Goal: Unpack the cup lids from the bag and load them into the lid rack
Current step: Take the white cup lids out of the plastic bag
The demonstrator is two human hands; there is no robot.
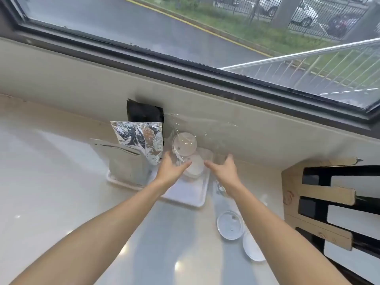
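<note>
A: Two foil pouches (pixel 139 138) sit left of the left hand (pixel 170 169), whose spread fingers hold the clear bag (pixel 185 144) of lids.

B: The right hand (pixel 223 170), half-open, grips the bag's other side; two loose lids (pixel 230 225) lie nearer the person.

- No legible text, label, brand or number anywhere.
- Cardboard piece (pixel 289 197) at right bears a faint reddish mark, too blurred to read.
</note>
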